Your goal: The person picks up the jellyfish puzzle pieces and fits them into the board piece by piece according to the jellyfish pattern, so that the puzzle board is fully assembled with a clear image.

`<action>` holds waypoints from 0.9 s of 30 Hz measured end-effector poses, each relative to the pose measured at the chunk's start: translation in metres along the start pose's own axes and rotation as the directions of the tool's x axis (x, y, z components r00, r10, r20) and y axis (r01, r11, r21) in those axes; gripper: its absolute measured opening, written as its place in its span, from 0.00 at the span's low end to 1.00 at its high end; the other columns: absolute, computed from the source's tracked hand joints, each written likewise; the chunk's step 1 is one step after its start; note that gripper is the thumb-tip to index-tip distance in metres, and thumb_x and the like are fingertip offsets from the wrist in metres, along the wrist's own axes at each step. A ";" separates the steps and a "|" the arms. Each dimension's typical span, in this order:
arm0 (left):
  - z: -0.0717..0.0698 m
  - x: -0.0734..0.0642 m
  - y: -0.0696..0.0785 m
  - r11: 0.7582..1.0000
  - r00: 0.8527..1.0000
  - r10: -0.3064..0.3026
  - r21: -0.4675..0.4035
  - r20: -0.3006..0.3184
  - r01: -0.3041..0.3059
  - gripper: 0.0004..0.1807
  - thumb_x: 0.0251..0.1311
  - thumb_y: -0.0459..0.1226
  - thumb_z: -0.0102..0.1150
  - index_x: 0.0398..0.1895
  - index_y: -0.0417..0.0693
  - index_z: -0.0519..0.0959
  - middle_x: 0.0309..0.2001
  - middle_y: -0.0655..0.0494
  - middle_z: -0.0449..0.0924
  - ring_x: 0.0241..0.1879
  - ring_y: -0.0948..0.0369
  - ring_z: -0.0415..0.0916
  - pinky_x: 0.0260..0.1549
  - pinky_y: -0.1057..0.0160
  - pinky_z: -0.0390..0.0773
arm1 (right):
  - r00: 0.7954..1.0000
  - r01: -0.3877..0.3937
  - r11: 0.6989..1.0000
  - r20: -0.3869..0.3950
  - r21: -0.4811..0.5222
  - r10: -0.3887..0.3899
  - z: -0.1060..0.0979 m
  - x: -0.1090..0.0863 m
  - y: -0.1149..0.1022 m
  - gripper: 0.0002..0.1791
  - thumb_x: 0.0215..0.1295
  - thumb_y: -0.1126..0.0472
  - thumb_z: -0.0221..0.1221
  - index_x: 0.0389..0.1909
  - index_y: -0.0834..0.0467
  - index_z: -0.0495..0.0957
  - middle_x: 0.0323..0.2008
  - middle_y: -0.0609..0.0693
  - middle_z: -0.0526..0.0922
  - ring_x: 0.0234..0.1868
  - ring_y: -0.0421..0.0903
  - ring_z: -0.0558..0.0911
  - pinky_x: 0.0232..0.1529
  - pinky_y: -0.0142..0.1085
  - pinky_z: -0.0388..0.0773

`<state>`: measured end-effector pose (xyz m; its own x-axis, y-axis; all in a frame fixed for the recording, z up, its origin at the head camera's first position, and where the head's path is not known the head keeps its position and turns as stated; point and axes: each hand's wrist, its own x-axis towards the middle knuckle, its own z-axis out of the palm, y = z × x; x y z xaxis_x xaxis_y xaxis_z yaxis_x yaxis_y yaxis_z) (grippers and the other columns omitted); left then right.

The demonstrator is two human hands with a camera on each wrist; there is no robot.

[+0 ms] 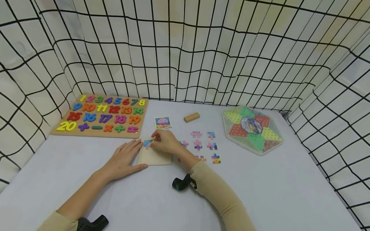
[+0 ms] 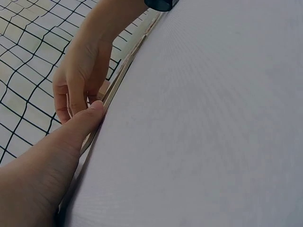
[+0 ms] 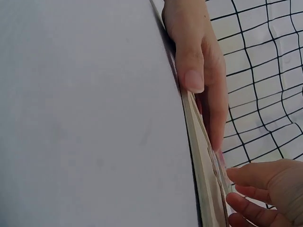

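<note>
Wooden tray (image 1: 156,158): edgewise except from head.

table (image 1: 289,192) gives room nearside, netting (image 1: 169,21) blocks behind

I have the left forearm (image 1: 83,194) and right forearm (image 1: 222,195) angled inward toward the bench's (image 1: 260,186) far edge. The left grip (image 1: 122,160) is palm down, fingers straight, thumb spread; the right grip (image 1: 165,141) arches toward the left edge, fingers curled.
</note>
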<state>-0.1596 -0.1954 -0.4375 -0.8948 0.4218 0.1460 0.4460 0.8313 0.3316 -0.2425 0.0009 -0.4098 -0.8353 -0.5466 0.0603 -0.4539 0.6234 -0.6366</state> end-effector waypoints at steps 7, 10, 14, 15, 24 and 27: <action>0.002 -0.003 0.002 1.000 1.000 0.002 0.002 0.000 -0.002 0.47 0.56 0.62 0.49 0.67 0.36 0.56 0.68 0.41 0.52 0.68 0.45 0.44 0.62 0.41 0.44 | 0.999 -0.018 0.999 -0.030 -0.041 0.017 -0.015 -0.005 0.015 0.09 0.59 0.62 0.59 0.40 0.57 0.78 0.34 0.46 0.78 0.36 0.40 0.74 0.36 0.29 0.71; 0.002 -0.003 0.001 1.000 1.000 0.001 0.000 -0.004 -0.001 0.46 0.57 0.61 0.49 0.67 0.36 0.56 0.68 0.41 0.52 0.68 0.45 0.44 0.62 0.42 0.43 | 0.999 -0.025 0.998 -0.049 -0.064 0.022 -0.025 -0.006 0.023 0.07 0.60 0.61 0.58 0.38 0.57 0.79 0.36 0.48 0.79 0.41 0.43 0.74 0.42 0.33 0.72; 0.002 -0.003 0.000 1.000 1.000 0.002 -0.004 -0.009 -0.002 0.46 0.57 0.60 0.50 0.67 0.36 0.56 0.68 0.41 0.52 0.68 0.45 0.44 0.63 0.42 0.43 | 0.997 -0.037 0.996 -0.074 -0.081 0.031 -0.038 -0.009 0.034 0.07 0.60 0.63 0.57 0.38 0.58 0.79 0.39 0.51 0.80 0.44 0.46 0.75 0.47 0.38 0.72; 0.002 -0.003 0.000 1.000 1.000 0.002 -0.004 -0.011 -0.002 0.46 0.57 0.60 0.50 0.67 0.36 0.56 0.68 0.41 0.52 0.68 0.45 0.44 0.63 0.43 0.43 | 0.996 -0.041 0.996 -0.080 -0.080 0.035 -0.041 -0.010 0.038 0.07 0.60 0.63 0.57 0.38 0.59 0.79 0.39 0.51 0.80 0.45 0.47 0.76 0.48 0.38 0.72; 0.002 -0.004 -0.001 1.000 1.000 0.012 -0.017 -0.025 -0.013 0.41 0.60 0.56 0.50 0.66 0.35 0.57 0.67 0.40 0.54 0.67 0.45 0.45 0.62 0.43 0.43 | 0.990 -0.118 0.989 -0.086 -0.086 0.111 -0.069 -0.023 0.065 0.10 0.60 0.62 0.58 0.43 0.58 0.78 0.43 0.52 0.79 0.50 0.49 0.74 0.53 0.41 0.70; 0.003 -0.003 -0.002 1.000 1.000 0.013 -0.012 -0.025 -0.013 0.42 0.59 0.57 0.50 0.67 0.35 0.57 0.67 0.40 0.54 0.67 0.45 0.45 0.62 0.43 0.43 | 0.994 -0.087 0.991 -0.075 -0.104 0.079 -0.079 -0.029 0.073 0.12 0.59 0.63 0.58 0.44 0.61 0.77 0.44 0.54 0.79 0.50 0.51 0.75 0.53 0.42 0.70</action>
<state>-0.1573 -0.1974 -0.4412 -0.8891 0.4234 0.1738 0.4576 0.8213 0.3405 -0.2753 0.1061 -0.3974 -0.8896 -0.4519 0.0671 -0.4093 0.7231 -0.5564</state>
